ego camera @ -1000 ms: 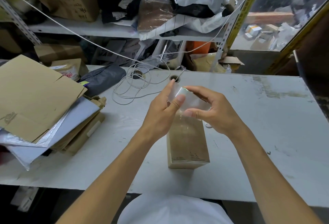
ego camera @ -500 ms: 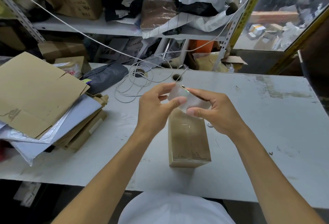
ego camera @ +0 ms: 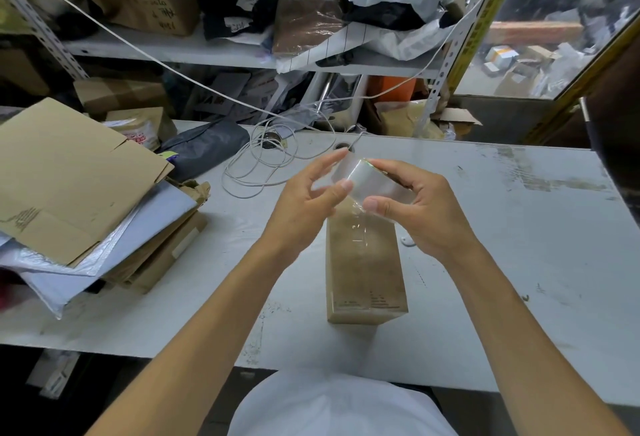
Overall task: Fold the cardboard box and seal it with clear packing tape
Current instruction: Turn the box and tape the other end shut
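A roll of clear packing tape [ego camera: 372, 183] is held above the desk [ego camera: 519, 245] by the right hand [ego camera: 414, 208], pinched between the thumb below and the forefinger laid along its top edge. The fingers [ego camera: 398, 167] of that hand are curled round the far side of the roll. The left hand [ego camera: 304, 207] is raised just beside it, with its fingers [ego camera: 329, 161] loosely spread and slightly blurred; the thumb tip is set against the near face of the roll, where a loose strip of tape seems to be lifted, though whether the strip is actually gripped cannot be told. A thin clear length of tape hangs down from below the right thumb onto the cardboard box [ego camera: 365, 272]. The box is closed and lies flat on the desk directly beneath both sets of fingers, its long side running toward the person. Beyond the left fingers a coiled white cord [ego camera: 263, 165] is seen on the desk, and well to their left a stack of flattened cardboard and mailers [ego camera: 79, 193] is piled.
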`<state>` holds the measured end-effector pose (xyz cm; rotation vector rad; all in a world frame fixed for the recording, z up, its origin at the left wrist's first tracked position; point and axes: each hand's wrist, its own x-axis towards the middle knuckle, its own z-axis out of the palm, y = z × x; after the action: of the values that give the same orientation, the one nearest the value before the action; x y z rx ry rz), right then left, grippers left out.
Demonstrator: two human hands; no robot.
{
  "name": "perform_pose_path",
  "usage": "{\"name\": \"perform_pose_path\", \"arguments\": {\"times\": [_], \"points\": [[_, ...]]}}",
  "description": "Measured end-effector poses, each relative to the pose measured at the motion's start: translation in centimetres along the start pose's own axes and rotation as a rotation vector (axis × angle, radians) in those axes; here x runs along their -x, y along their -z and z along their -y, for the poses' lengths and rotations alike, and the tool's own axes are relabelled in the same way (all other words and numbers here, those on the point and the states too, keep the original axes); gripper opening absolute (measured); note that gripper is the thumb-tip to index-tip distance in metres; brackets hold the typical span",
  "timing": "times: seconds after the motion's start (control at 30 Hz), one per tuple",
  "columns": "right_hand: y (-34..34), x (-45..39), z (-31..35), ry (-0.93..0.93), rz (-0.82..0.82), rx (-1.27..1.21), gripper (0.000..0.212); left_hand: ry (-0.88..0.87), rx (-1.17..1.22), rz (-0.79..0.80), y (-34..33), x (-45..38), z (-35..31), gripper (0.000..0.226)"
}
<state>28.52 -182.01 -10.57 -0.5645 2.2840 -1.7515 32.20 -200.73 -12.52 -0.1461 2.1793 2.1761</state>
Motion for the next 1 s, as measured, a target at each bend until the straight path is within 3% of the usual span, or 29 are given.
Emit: {"name": "perform_pose_path", "arguments": {"times": [0.17, 0.37, 0.43, 0.5, 0.57, 0.67, 0.8, 0.9, 1.0], "points": [[-1.0, -0.2, -0.4, 0.075, 0.010, 0.001, 0.047, 0.021, 0.473, 0.105, -1.2, 0.1, -0.3, 0.060], [1.1, -1.8, -0.3, 0.146, -0.064, 0.186, 0.019, -0.019, 0.486, 0.125, 0.3, -0.6, -0.2, 0.058], [1.5, -2.4, -0.2, 0.039, -0.028, 0.227, 0.037, -0.032, 0.519, 0.168, 0.6, -0.6, -0.3, 0.050], [1.5, -2.6, -0.1, -0.059, 0.098, 0.067, 0.049, -0.045, 0.524, 0.202, 0.7, -0.6, -0.4, 0.046], [1.3, -2.3, 0.1, -0.061, 0.189, -0.096, 0.044, -0.089, 0.471, 0.197, 0.6, -0.7, -0.6, 0.041], [1.4, -1.8, 0.4, -0.038, 0.106, -0.239, 0.041, -0.193, 0.194, 0.054, 0.6, -0.8, -1.1, 0.033], [0.6, -1.5, 0.6, 0.013, -0.063, 0.009, 0.052, -0.245, -0.364, -0.146, 0.2, -0.9, -1.4, 0.038], [-0.1, -1.2, 0.5, 0.067, -0.106, 0.097, 0.050, -0.239, -0.402, -0.191, -0.8, -0.5, -1.2, 0.050], [0.2, -1.2, 0.1, 0.078, -0.063, 0.119, 0.043, -0.252, -0.378, -0.295, -1.4, -0.2, -0.9, 0.046]]}}
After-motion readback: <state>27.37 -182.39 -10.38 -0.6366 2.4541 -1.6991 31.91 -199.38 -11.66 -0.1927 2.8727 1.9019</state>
